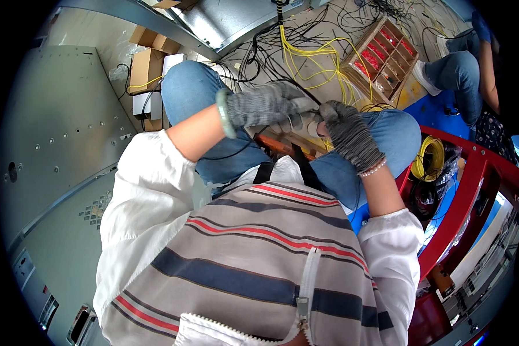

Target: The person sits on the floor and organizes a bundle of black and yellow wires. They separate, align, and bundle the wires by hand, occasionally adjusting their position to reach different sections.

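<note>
Both my hands wear grey knitted gloves and meet above my lap, between my knees. A thin black cable (307,94) comes down from the far side and reaches the spot where my fingertips meet. My right hand (349,131) is closed, pinching this cable between thumb and fingers. From the left, my left hand (265,106) comes in with its fingers bent against the same spot; they are a little blurred. The exact point of contact and the cable's end are hidden by the gloves. Below my left wrist, a stretch of thin black wire (230,153) crosses my thigh.
Yellow cables (314,52) and tangled black ones lie on the floor ahead. Beyond my right knee are a wooden compartment box (368,78) with small red parts and a red metal frame (464,213). Cardboard boxes (146,69) and a metal cabinet panel (52,127) stand left. Another person (455,72) sits far right.
</note>
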Demonstrator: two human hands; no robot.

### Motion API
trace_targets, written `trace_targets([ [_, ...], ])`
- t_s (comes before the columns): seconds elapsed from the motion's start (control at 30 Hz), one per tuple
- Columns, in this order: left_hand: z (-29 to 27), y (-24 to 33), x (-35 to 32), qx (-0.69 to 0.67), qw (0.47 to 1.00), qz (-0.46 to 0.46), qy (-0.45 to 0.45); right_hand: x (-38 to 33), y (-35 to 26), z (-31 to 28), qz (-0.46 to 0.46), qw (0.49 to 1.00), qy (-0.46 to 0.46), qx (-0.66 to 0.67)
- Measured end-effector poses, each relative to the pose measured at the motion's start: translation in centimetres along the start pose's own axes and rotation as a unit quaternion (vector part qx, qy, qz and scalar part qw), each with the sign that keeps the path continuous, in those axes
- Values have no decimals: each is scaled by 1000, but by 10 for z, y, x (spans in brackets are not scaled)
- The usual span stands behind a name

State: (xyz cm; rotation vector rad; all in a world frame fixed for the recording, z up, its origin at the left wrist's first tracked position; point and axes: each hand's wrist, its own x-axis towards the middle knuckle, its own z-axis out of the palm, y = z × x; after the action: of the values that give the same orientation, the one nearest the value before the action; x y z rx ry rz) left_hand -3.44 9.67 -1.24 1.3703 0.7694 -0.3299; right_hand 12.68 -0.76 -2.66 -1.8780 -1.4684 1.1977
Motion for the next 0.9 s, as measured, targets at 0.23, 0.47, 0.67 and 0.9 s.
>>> trace_targets([
  [0.23,-12,-20,-3,-9,980,144,-137,-14,14,-15,-108,994,6,-12],
  [0.47,-98,-62,-103,105,987,115,33,-41,49,-67,-229,934,85,-261],
  [0.67,-140,-67,-151,102,990,-95,34,-45,15,-74,-2,999,37,5],
  [0.9,-144,-88,-184,122,979,-129,103,-48,21,-86,18,999,-32,-5],
])
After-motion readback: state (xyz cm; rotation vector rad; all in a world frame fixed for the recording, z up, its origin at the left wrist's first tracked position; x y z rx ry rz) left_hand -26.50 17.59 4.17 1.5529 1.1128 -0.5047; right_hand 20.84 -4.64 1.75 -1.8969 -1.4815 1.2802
